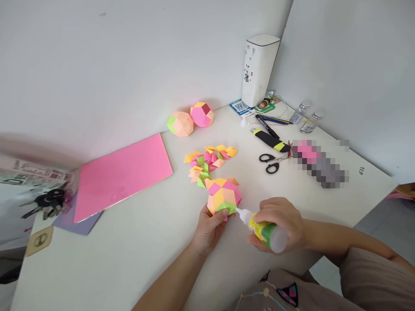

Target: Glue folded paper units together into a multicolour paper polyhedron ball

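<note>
My left hand [210, 230] is closed around the lower side of a folded paper ball [224, 198] with pink, orange, peach and green facets, its thumb pressed on a green one. In my right hand [279, 218] is a yellow and green glue bottle [263, 229], tilted so that its white nozzle points left. The nozzle tip meets or nearly meets the ball's green edge; I cannot tell if glue is coming out. Just beyond the ball lies a loose pile of small folded paper pieces [210, 160] in the same colours.
Two paper balls [180, 124] sit by the wall. A pink paper pack [125, 172] lies left, near keys [48, 201]. On the right are scissors [270, 163], a utility knife [270, 140], a black marker [267, 126], small glass jars [311, 122] and a white device [260, 71].
</note>
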Demonstrator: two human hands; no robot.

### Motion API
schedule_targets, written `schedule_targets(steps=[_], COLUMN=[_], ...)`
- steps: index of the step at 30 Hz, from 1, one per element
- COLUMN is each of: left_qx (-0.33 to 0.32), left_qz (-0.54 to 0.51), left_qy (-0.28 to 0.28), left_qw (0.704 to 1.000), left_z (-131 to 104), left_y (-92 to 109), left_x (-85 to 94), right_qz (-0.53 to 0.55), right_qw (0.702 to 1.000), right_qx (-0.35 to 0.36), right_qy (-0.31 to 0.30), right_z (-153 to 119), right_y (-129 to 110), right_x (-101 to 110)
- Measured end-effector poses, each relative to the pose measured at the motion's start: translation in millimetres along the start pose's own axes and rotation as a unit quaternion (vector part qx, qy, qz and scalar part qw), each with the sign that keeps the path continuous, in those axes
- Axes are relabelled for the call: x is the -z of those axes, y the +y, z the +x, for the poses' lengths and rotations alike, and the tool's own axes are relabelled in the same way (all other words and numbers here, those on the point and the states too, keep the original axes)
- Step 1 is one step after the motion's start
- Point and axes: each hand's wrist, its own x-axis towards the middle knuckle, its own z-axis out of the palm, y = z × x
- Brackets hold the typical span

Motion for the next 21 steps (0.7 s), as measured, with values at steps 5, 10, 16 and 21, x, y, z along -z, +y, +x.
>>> schedule_targets(steps=[5,10,16,21], left_qx=[0.004,0.004,0.004,0.005], left_qz=[-0.007,-0.007,-0.011,-0.011], left_qy=[0.004,0.008,0.006,0.014], left_qw=[1.000,1.000,1.000,1.000], left_z=[0.6,1.2,0.3,0.1], left_y=[0.5,0.9,1.2,1.5], left_x=[-0.8,-2.0,-2.2,-1.8], right_qz=[0.015,0.017,0.012,0.012], right_qw=[1.000,1.000,1.000,0.999], right_qx=[0.023,0.022,0.028,0.032], right_qy=[-0.004,-0.008,-0.005,-0.005], right_z=[-0.3,-0.2,-2.2,-1.1], right_y=[0.5,1.1,1.2,0.4], right_x=[-1.6,-2.7,-4.3,-2.4])
